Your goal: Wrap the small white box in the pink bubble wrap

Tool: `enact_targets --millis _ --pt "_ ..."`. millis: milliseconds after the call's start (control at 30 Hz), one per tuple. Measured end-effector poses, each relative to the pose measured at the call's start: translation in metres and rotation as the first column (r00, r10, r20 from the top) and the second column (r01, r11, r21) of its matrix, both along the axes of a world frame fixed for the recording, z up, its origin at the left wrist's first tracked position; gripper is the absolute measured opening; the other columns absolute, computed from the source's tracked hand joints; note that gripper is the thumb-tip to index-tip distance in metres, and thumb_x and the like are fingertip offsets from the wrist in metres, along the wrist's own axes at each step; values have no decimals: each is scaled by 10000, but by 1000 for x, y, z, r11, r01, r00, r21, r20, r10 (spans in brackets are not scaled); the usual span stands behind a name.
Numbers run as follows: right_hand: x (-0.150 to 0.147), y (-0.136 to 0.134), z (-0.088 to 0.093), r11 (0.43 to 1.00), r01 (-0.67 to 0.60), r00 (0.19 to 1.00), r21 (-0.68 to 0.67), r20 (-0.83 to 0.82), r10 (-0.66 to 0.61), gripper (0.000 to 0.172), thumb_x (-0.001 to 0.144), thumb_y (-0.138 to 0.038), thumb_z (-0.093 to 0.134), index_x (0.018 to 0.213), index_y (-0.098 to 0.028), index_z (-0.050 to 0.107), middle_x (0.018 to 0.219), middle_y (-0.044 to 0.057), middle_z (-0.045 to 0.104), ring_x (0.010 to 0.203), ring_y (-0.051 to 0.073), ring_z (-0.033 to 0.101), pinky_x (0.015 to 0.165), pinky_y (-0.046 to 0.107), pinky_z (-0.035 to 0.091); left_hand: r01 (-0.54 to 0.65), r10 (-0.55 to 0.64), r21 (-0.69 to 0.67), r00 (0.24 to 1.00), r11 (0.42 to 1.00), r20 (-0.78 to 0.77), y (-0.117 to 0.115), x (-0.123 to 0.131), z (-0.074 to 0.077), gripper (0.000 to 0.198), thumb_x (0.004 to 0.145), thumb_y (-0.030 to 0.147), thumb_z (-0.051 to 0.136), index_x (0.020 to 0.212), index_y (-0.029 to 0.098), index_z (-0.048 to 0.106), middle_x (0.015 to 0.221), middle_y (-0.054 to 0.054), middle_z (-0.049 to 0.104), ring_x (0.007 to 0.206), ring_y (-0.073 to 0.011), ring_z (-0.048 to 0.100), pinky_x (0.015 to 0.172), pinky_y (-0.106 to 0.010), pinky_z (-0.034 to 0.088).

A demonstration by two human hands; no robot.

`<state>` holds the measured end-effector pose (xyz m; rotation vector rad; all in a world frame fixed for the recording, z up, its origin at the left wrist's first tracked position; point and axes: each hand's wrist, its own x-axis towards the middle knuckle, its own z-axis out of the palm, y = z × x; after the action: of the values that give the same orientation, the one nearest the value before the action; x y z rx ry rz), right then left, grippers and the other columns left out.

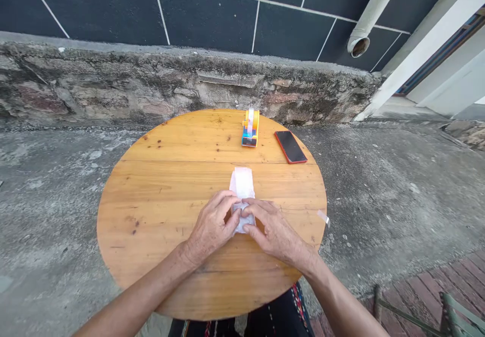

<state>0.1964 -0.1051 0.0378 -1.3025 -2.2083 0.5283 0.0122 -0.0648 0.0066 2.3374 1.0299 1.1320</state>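
A narrow white sheet, thin like tissue or foam wrap (243,181), lies lengthwise near the middle of the round wooden table (170,185). Its near end looks folded into a small bundle (247,221); what may be inside is hidden. From the left, my left hand (217,218) grips the bundle's edge with thumb and curled fingers. My right hand (271,226) holds it from the other side, its fingertips bent over the top and its thumb low at the near edge. The fingertips of both hands almost meet over the bundle.
A yellow and blue tape dispenser (250,129) stands toward the table's far edge. Right of it lies a phone with a red case (291,147). A short strip of clear tape (323,218) hangs at the right edge. Beyond the table runs a stone wall base (151,87).
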Motion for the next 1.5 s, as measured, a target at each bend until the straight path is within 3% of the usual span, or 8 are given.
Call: enact_targets --millis 133,300,500,700,933,1133,1300,1500 --pt "0 1 -1 1000 1 1000 -6 18 -1 192 853 -181 577 1040 -222 564 1266 73 594 1169 210 542 996 416 419 57 -56 29 998 998 -26 -12 -15 4 274 864 137 525 1134 171 555 1122 -104 583 1035 -209 557 890 -362 481" --pt "1 1 2 1000 -11 999 -10 43 12 191 860 -186 578 1048 -214 555 1253 70 601 1154 202 552 1007 408 408 197 -175 95 964 976 -200 -24 -31 -3 542 818 232 625 1323 146 449 1322 -160 497 1228 -280 469 1016 -437 437" --pt "0 3 5 999 -35 999 -23 40 36 198 875 -193 542 1072 -216 538 1198 61 625 1138 210 551 1006 416 400 253 -199 147 930 956 -309 -16 -29 -6 701 826 253 626 1431 111 301 1428 -200 416 1315 -298 408 1050 -452 427" --pt "1 3 0 995 53 999 -90 -8 -54 297 852 -235 587 1134 -214 498 1154 72 635 1110 228 559 962 423 436 289 -243 132 927 948 -287 -3 -22 -1 578 868 227 586 1390 130 357 1314 -166 541 1237 -264 483 1020 -448 447" --pt "4 3 -10 992 76 996 -100 -31 -79 722 823 -261 608 1437 -179 237 1284 111 586 1217 267 494 1034 475 384 354 -283 131 881 926 -380 -1 -26 7 599 826 281 643 1350 106 411 1298 -176 552 1216 -287 486 990 -459 464" --pt "3 4 -9 995 69 998 -75 1 -69 678 843 -256 573 1435 -149 259 1275 137 590 1202 269 512 1027 481 385 380 -216 227 824 897 -524 0 -27 4 469 863 201 587 1307 103 471 1302 -174 550 1235 -300 474 994 -454 472" --pt "5 6 -11 998 54 998 -43 36 -53 643 852 -286 570 1416 -126 305 1245 175 598 1178 288 530 997 497 407 379 -189 320 849 868 -494 5 -21 0 346 893 149 529 1237 109 523 1217 -169 598 1177 -279 528 958 -434 507" --pt "6 6 -9 998 38 999 -59 38 -35 638 845 -269 576 1415 -138 321 1242 165 604 1167 282 540 991 490 409 375 -233 273 869 886 -437 3 -18 2 347 868 113 535 1215 107 538 1186 -178 594 1135 -283 543 933 -439 519"
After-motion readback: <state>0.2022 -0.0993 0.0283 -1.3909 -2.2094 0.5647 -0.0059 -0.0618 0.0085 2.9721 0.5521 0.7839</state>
